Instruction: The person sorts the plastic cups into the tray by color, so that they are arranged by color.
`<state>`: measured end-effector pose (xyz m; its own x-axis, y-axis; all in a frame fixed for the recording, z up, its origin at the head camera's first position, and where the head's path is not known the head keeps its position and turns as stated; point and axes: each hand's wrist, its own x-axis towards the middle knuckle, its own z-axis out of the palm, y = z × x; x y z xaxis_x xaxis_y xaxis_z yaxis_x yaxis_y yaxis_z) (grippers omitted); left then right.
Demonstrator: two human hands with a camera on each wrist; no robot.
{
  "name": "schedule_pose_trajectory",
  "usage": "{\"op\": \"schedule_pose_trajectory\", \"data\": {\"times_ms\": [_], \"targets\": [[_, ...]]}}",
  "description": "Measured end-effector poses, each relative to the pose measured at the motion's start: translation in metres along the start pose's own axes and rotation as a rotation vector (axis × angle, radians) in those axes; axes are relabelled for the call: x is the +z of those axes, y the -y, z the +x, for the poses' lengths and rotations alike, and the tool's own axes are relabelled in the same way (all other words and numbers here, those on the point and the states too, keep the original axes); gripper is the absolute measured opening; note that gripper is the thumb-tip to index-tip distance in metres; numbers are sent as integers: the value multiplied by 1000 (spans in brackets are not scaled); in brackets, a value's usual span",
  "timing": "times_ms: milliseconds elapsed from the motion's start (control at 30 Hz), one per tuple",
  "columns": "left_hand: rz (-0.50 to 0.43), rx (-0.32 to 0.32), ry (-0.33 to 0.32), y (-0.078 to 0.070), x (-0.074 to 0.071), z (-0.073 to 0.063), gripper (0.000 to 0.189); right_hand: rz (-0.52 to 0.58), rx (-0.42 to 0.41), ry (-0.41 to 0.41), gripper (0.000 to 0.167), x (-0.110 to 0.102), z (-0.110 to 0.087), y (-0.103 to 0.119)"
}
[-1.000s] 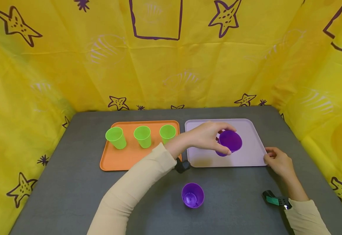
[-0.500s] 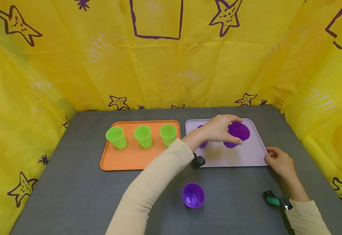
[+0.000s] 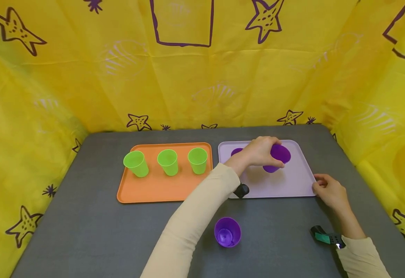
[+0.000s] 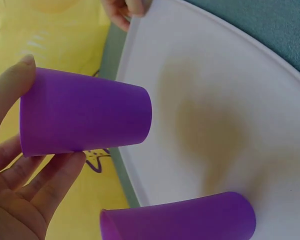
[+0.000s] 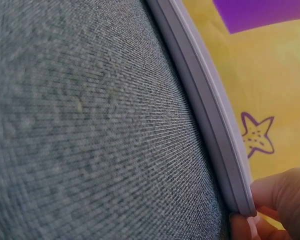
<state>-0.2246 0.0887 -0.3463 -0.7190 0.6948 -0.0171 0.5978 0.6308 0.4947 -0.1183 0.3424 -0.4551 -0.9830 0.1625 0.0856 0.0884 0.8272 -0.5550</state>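
Observation:
My left hand (image 3: pixel 260 151) grips a purple cup (image 4: pixel 87 112) near its rim, thumb on one side and fingers on the other, above the lilac tray (image 3: pixel 292 185). In the left wrist view the cup's base is clear of the tray, with its shadow falling there. A second purple cup (image 4: pixel 190 220) stands on the tray, mostly hidden behind my left wrist in the head view. My right hand (image 3: pixel 331 191) pinches the tray's near right corner between thumb and fingers. A third purple cup (image 3: pixel 227 232) stands upright on the grey table, in front of the trays.
On the left, an orange tray (image 3: pixel 153 191) carries three green cups in a row: a left one (image 3: pixel 137 164), a middle one (image 3: pixel 168 162) and a right one (image 3: pixel 198 160). Yellow patterned cloth (image 3: pixel 174 85) walls the grey table (image 3: pixel 84 231) at the back and sides.
My left hand has carried the purple cup slightly right and back over the lilac tray, then a little left again. My right hand keeps its hold on the corner.

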Motion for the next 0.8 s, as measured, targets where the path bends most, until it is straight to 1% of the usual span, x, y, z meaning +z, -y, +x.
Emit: {"op": "schedule_pose_trajectory", "data": {"times_ms": [167, 333, 533, 800], "targets": [[3, -43, 1, 4, 4, 3, 66, 2, 6, 10, 33, 0, 0, 0], [29, -70, 12, 7, 9, 6, 65, -2, 8, 7, 32, 0, 0, 0], [49, -85, 24, 10, 16, 8, 67, -2, 14, 9, 32, -1, -1, 2], [41, -87, 22, 12, 22, 9, 65, 1, 8, 11, 32, -1, -1, 2]]}}
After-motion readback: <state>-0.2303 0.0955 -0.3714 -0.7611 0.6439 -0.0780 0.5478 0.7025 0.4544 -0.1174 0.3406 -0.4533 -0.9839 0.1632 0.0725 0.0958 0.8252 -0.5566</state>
